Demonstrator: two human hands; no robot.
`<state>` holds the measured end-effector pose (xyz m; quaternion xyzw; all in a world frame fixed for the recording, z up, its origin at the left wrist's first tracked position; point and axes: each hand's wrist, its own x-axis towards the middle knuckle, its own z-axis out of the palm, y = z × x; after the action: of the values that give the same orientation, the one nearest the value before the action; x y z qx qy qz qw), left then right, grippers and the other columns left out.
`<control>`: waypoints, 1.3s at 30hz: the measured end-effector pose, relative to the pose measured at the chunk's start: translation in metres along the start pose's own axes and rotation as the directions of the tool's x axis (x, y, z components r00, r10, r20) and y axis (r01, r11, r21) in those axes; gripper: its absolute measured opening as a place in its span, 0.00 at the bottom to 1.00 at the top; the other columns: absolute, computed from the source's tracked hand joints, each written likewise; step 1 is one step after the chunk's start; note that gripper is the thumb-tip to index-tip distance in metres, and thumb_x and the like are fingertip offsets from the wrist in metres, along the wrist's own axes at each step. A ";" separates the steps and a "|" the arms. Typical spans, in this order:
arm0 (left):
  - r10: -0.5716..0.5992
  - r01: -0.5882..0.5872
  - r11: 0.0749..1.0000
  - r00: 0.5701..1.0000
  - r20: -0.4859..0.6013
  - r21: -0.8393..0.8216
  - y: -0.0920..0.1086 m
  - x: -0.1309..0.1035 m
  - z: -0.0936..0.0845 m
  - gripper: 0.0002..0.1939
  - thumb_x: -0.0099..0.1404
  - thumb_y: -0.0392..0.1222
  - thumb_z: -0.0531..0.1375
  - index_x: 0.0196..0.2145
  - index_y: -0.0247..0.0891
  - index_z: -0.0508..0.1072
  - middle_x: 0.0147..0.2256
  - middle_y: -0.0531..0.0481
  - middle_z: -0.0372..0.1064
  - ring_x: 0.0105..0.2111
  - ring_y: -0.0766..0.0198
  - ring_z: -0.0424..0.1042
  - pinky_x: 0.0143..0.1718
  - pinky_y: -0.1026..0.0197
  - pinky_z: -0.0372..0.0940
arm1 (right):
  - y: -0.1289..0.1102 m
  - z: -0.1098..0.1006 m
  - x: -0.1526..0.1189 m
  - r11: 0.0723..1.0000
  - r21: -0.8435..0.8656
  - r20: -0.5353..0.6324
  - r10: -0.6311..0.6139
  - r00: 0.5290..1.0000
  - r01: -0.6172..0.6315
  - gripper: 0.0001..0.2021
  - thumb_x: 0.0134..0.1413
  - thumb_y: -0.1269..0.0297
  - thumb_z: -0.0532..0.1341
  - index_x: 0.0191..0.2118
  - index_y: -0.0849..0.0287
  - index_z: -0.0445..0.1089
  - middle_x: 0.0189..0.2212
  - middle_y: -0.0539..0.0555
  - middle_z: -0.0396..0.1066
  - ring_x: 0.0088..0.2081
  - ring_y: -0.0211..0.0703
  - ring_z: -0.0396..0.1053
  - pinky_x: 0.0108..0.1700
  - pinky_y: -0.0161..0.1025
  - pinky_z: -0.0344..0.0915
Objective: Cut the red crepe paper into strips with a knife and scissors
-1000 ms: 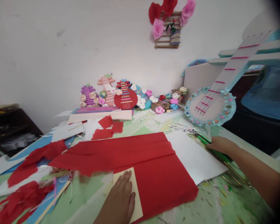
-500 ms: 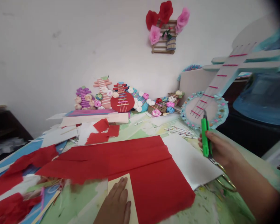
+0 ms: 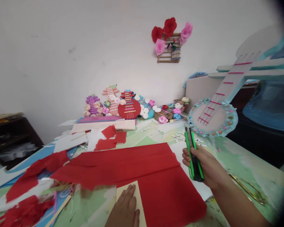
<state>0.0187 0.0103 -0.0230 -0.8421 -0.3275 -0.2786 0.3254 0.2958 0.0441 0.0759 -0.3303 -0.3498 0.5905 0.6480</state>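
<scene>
Far L: dark shelf unit [image 3: 30, 130], white matl. inside, poss. paper; too dim to confirm. L hand [image 3: 125, 208]: flat, fingers extended, resting on cream card [image 3: 139, 203] at edge of red sheet [image 3: 165, 192]; card axis approx. 11–5 o'clock; red sheet fans 10 thru 4 from fingertips. R hand [image 3: 201, 160]: grasping green cutter [image 3: 192, 164], axis approx. 11–5; red sheet at 8 o'clock, R hand nearer its R edge.

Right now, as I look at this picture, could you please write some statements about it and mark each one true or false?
1. The left hand rests on a cream card. True.
2. The right hand holds a paintbrush. False: it holds a green-and-black cutter.
3. Red and pink flowers are on the wall. True.
4. The large lute-shaped model is at the view's left. False: it is at the right.
</scene>
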 end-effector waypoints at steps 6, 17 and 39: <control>-0.028 0.028 0.998 1.000 0.007 -0.051 -0.001 -0.005 0.007 0.18 0.59 0.31 0.46 0.47 0.35 0.60 0.41 0.44 0.71 0.43 0.62 0.70 0.43 0.64 0.65 | 0.000 0.007 -0.010 0.998 -0.070 0.083 -0.001 0.997 0.006 0.07 0.45 0.68 0.63 0.31 0.57 0.64 0.26 0.48 0.64 0.25 0.34 0.60 0.27 0.33 0.58; 0.031 -0.032 0.999 0.999 0.018 0.014 -0.002 -0.004 0.003 0.13 0.60 0.31 0.45 0.41 0.34 0.63 0.40 0.42 0.72 0.41 0.61 0.71 0.40 0.64 0.67 | 0.007 0.000 -0.019 0.998 -0.067 0.216 0.014 0.976 0.000 0.23 0.45 0.71 0.62 0.48 0.48 0.60 0.29 0.48 0.64 0.28 0.35 0.60 0.31 0.34 0.58; -0.041 0.049 0.992 0.996 0.074 -0.118 -0.003 -0.015 0.014 0.23 0.61 0.31 0.46 0.54 0.38 0.56 0.42 0.46 0.71 0.44 0.61 0.70 0.42 0.62 0.69 | 0.017 -0.005 -0.028 0.995 -0.099 0.223 0.047 0.974 -0.025 0.27 0.45 0.66 0.63 0.52 0.49 0.54 0.27 0.47 0.62 0.26 0.35 0.58 0.30 0.36 0.53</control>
<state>0.0113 0.0168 -0.0411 -0.8619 -0.3405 -0.2749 0.2563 0.2892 0.0180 0.0574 -0.2981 -0.4427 0.6185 0.5767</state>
